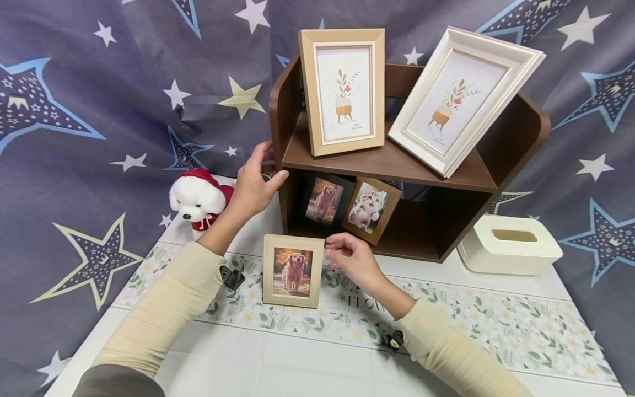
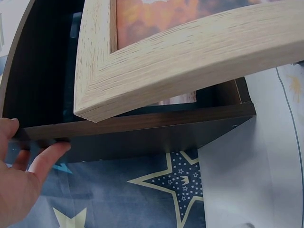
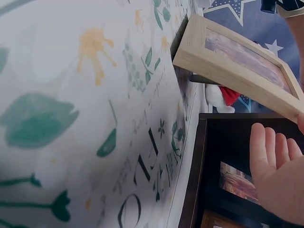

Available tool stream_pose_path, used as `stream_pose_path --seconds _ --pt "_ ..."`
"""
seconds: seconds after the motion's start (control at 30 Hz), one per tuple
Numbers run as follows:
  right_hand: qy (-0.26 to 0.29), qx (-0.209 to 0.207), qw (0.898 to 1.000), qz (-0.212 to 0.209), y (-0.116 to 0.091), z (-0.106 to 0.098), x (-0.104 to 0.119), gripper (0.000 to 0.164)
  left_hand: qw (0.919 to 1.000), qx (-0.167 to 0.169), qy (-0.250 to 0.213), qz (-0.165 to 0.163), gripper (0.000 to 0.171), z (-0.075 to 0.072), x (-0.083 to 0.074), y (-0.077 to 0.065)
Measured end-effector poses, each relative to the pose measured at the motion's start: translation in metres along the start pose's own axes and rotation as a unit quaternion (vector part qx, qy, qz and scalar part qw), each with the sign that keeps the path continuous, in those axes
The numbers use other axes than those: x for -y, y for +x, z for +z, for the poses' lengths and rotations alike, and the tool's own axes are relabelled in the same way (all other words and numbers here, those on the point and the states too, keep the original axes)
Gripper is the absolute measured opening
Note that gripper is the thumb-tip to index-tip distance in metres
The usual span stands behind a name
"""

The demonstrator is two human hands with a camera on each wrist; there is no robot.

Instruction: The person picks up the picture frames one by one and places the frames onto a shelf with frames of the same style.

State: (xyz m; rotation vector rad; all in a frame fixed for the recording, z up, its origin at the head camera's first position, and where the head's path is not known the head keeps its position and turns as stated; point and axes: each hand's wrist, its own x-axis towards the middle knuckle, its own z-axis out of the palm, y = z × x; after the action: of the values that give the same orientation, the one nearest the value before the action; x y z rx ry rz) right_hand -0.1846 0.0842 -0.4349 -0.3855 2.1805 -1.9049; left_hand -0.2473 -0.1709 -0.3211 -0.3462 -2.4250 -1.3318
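A light-wood picture frame point(image 1: 293, 271) with a golden retriever photo stands upright on the table before a dark brown two-tier shelf point(image 1: 392, 162). At the frame's upper right corner is my right hand point(image 1: 351, 257); in the right wrist view its thumb is by the corner and its fingers point(image 3: 273, 152) extend apart from the frame. My left hand point(image 1: 257, 182) holds the shelf's left side panel, thumb at the front edge and fingers on the outer side. Inside the lower tier lean a black frame point(image 1: 324, 201) and a brown kitten-photo frame point(image 1: 371, 210).
On the top tier stand a tan frame point(image 1: 342, 92) and a tilted white frame point(image 1: 466, 102). A white plush dog point(image 1: 197, 197) in red sits left of the shelf, and a cream tissue box point(image 1: 511, 245) to its right. A floral runner point(image 1: 471, 325) crosses the white table.
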Motion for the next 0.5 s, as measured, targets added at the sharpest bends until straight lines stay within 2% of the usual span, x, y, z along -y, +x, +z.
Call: stream_pose_path --seconds 0.5 --pt "0.016 0.008 1.000 -0.001 -0.0011 0.0072 0.0031 0.027 1.0000 0.001 0.002 -0.003 0.064 0.0005 0.0008 0.0002"
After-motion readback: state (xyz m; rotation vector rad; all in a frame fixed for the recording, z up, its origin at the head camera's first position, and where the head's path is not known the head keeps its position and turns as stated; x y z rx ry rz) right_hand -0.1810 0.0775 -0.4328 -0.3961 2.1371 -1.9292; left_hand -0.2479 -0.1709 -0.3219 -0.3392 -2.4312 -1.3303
